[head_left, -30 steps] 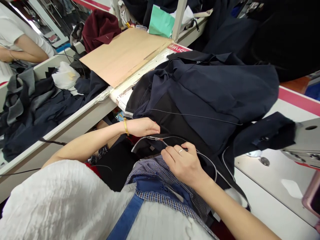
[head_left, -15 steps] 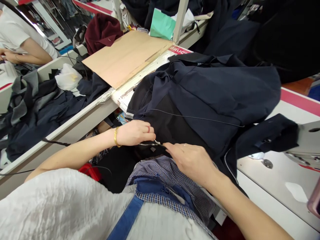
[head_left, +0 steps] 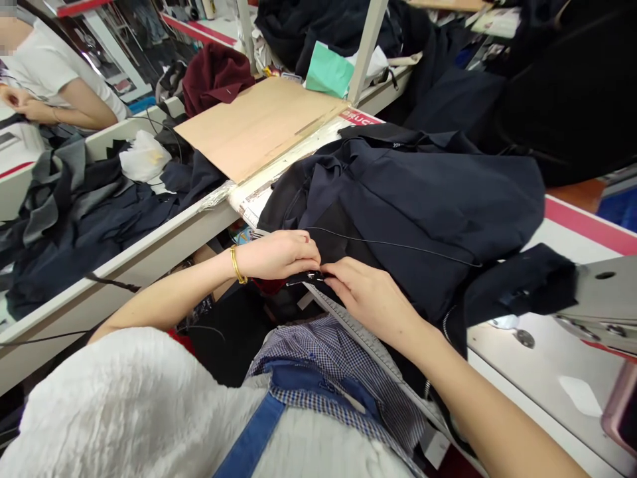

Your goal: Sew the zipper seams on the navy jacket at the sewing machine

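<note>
A dark navy jacket (head_left: 398,192) with black panels lies over the table's front part, its near edge hanging toward my lap. My left hand (head_left: 283,255) pinches the near edge of this jacket, thumb and fingers closed. Close beside it, my right hand (head_left: 371,289) is closed on the same edge, its fingertips almost touching the left ones. Between them shows a small shiny metal piece (head_left: 313,275), seemingly part of a zipper; its details are too small to make out. Zipper teeth (head_left: 446,323) show farther along the jacket, and a loose dark cord (head_left: 393,240) lies across it.
A sewing machine head (head_left: 602,285) stands at the right, with a dark fabric piece by it. A grey ruler-marked edge (head_left: 353,325) runs below my right hand. A brown board (head_left: 263,126) lies ahead. Fabric scraps (head_left: 114,212) fill the left trough; a person (head_left: 70,86) sits beyond.
My hands have drawn closer together, the right one shifting up and to the left. The ruler-marked edge below them now shows more. The view has shifted slightly.
</note>
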Action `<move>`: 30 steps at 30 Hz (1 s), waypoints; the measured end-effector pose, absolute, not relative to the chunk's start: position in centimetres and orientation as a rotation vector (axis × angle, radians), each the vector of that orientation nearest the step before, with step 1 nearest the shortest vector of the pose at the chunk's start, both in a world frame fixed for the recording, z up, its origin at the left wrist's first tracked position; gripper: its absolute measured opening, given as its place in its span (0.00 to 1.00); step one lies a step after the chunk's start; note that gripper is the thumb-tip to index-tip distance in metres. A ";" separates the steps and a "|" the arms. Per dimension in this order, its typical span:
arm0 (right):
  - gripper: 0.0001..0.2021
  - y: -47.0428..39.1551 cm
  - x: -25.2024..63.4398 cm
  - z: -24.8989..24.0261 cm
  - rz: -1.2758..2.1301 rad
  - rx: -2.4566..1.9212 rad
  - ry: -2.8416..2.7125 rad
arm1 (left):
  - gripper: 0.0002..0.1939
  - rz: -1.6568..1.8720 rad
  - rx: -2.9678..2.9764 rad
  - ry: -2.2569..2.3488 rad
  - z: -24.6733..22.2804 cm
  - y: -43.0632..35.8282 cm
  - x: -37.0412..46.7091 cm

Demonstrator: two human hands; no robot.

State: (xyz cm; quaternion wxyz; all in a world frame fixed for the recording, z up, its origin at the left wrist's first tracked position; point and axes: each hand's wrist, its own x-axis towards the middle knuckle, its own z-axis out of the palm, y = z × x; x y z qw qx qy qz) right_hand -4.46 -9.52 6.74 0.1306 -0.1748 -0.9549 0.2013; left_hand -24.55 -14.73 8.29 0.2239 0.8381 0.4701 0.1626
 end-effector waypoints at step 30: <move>0.08 -11.0 -5.7 3.7 0.054 -0.687 -2.458 | 0.14 0.567 1.550 1.470 6.5 -13.6 -23.9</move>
